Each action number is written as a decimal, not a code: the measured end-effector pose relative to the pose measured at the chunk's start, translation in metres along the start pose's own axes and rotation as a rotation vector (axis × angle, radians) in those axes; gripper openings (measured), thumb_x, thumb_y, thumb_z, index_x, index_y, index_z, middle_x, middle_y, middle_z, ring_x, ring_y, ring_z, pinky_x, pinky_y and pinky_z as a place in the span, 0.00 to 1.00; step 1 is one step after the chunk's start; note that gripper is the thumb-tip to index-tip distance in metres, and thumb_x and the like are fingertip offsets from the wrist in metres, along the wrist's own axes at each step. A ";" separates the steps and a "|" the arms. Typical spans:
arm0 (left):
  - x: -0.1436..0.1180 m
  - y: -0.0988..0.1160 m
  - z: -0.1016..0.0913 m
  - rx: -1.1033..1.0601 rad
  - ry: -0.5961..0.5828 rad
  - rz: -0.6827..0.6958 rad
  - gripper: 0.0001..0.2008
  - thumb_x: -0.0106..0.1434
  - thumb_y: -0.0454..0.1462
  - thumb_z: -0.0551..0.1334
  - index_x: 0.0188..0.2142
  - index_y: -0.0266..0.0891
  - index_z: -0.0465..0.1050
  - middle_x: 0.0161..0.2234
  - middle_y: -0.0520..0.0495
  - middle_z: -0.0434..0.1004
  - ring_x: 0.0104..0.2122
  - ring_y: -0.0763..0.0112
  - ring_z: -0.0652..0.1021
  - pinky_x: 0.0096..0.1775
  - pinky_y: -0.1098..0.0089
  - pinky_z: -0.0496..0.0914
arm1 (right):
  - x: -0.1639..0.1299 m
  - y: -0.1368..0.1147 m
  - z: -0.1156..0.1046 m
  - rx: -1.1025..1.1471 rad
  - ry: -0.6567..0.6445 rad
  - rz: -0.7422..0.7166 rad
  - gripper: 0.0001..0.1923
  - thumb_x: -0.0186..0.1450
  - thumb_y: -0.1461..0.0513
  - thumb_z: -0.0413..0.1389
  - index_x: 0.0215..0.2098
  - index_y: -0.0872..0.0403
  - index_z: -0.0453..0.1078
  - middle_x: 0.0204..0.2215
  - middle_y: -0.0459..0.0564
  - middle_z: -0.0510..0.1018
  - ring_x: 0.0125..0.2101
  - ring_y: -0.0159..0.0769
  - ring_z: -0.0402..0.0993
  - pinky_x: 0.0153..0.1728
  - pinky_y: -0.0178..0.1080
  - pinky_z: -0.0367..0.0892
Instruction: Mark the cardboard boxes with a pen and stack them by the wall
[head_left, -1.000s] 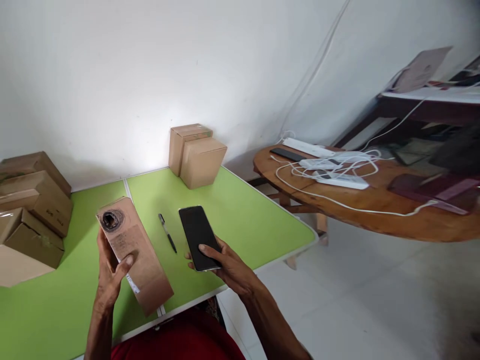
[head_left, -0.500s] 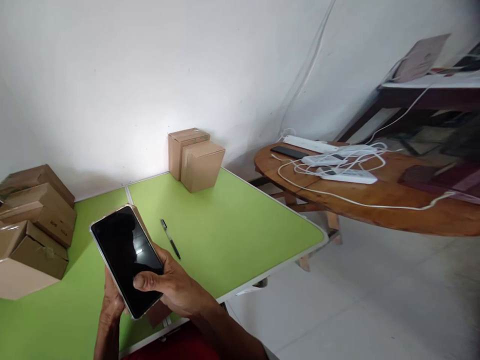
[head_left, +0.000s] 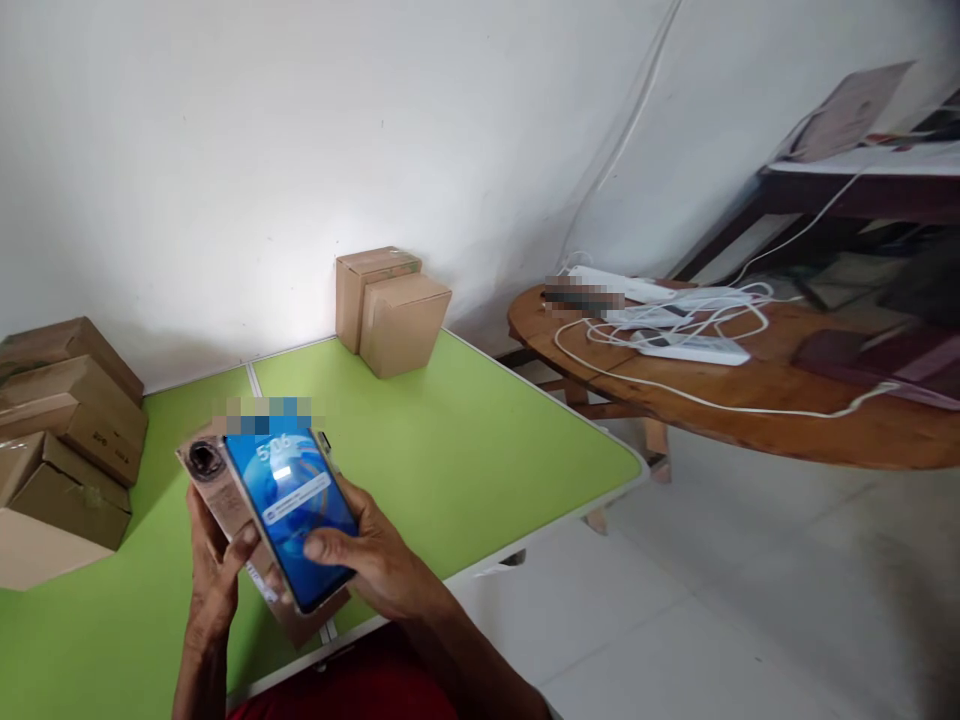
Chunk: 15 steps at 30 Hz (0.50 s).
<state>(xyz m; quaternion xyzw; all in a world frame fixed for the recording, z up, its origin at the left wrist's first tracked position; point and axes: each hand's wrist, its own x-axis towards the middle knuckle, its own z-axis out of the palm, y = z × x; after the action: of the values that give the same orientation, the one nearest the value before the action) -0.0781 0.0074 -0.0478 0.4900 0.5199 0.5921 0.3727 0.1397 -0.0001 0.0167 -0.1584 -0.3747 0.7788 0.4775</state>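
Smartphone [head_left: 296, 500], screen lit blue, clock and notification displayed; held in the right hand [head_left: 386, 565], which is curled around its right edge, thumb laid across the lower screen. Cardboard box [head_left: 223, 500], narrow, marked by a dark-rimmed round hole [head_left: 204, 458] near its far end; gripped in the left hand [head_left: 212, 580], partly closed about its left side, thumb on top. Much of the box is covered by the smartphone; whether the two touch cannot be told. Both are held over the near part of the green table [head_left: 495, 470]. Two cartons [head_left: 405, 325] are placed near the wall [head_left: 225, 150], three cartons [head_left: 82, 425] at left. White power strips [head_left: 697, 348] are set on a wooden table [head_left: 660, 440] at right.
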 end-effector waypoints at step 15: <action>-0.017 0.012 0.005 -0.145 0.182 -0.207 0.50 0.51 0.63 0.76 0.67 0.42 0.70 0.64 0.33 0.79 0.65 0.36 0.77 0.62 0.47 0.76 | -0.009 0.011 -0.186 -0.834 0.850 -0.005 0.29 0.49 0.38 0.68 0.34 0.51 0.76 0.30 0.54 0.85 0.31 0.50 0.82 0.34 0.48 0.78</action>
<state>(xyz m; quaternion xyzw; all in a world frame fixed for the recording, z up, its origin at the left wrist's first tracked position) -0.0686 -0.0101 -0.0397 0.3500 0.5552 0.6285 0.4174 0.2499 0.0700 -0.1171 -0.6297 -0.4254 0.4330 0.4849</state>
